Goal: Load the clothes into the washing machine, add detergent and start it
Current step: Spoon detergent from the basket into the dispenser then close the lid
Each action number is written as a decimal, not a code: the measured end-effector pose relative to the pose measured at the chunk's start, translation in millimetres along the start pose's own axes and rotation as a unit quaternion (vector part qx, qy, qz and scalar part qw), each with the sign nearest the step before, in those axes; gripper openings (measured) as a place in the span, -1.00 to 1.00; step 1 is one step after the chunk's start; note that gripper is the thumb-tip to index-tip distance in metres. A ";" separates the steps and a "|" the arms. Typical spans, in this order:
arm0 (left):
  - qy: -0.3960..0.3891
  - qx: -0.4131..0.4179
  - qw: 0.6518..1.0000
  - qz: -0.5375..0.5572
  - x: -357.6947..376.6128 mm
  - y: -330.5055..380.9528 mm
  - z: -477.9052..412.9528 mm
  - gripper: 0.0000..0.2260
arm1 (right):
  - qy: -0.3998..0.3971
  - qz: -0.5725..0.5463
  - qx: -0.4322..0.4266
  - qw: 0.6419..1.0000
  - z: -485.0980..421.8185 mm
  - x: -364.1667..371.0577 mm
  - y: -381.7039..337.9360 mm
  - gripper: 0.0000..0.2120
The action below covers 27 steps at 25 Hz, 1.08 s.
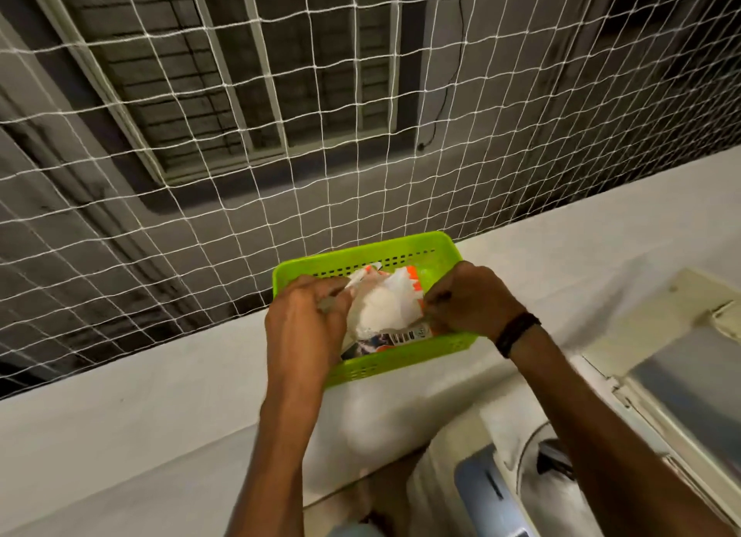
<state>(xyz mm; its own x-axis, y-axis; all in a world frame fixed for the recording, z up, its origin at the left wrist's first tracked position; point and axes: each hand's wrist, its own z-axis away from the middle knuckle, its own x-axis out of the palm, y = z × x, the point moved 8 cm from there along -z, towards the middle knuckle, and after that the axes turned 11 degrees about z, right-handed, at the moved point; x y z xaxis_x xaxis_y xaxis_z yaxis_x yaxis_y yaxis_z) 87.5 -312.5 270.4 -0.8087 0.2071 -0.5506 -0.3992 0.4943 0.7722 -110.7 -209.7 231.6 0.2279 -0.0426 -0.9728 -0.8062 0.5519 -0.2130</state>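
Detergent packet (385, 316) in green basket (361, 256): left hand (304, 320) and right hand (473, 300) pinch its 2 opened edges. Risk: tugging harder may spill powder across the ledge (160, 408).

A white ledge (152, 408) ran from 8 o'clock up to 3 o'clock. Above it, white netting (280, 143) of square mesh filled the whole upper half. Behind the netting at 12 o'clock stood a barred window (256, 75) in a grey wall (501, 95), with a thin dark cable (445, 95) hanging down the wall toward 1 o'clock. On the ledge near the centre sat a green perforated basket (405, 252). A black band (517, 333) circled a wrist at 4 o'clock, just beside the basket.
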 end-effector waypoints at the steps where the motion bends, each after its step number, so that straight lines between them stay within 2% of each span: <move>1: 0.001 0.000 1.000 0.004 -0.4 -1.6 -0.2 -0.87 | -0.024 -0.032 0.023 0.999 -2.1 5.3 4.0 -0.89; 4: 0.000 -0.007 1.000 0.014 0.8 -4.8 0.1 -0.87 | -0.074 -0.186 0.101 0.975 -5.3 11.0 17.4 -0.74; 8: 0.010 -0.009 1.000 0.023 -0.5 -8.7 1.8 -0.87 | -0.097 -0.315 0.129 0.935 3.5 7.6 21.1 -0.83; 10: 0.017 -0.013 0.999 0.031 -1.8 -11.6 2.5 -0.87 | -0.103 -0.362 0.126 0.918 10.2 4.0 18.8 -0.88; 12: 0.018 -0.012 0.999 0.035 -1.5 -12.1 3.1 -0.86 | -0.108 -0.390 0.100 0.909 15.8 -1.0 15.0 -0.85; 17: 0.016 -0.009 0.999 0.043 5.7 -10.6 5.9 -0.87 | -0.026 -0.467 0.115 0.876 34.4 -14.9 29.5 -0.90; 22: 0.023 -0.006 0.997 0.070 9.4 0.6 6.2 -0.88 | 0.008 -0.517 0.125 0.847 46.9 -18.8 49.8 -0.91; 26: 0.038 -0.006 0.990 0.133 13.7 19.1 10.0 -0.93 | 0.019 -0.620 0.110 0.776 61.4 -26.4 65.8 -0.91; 27: 0.037 -0.007 0.986 0.161 16.9 26.0 12.4 -0.94 | 0.026 -0.626 0.113 0.771 67.3 -29.3 72.5 -0.90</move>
<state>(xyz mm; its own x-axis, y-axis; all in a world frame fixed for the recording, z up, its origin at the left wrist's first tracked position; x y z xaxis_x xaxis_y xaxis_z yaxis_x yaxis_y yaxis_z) 68.8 -285.6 277.2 -0.9239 0.2887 -0.2511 -0.1213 0.4014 0.9078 -139.1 -112.4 250.8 0.7230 -0.6905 -0.0206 0.1457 0.1815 -0.9725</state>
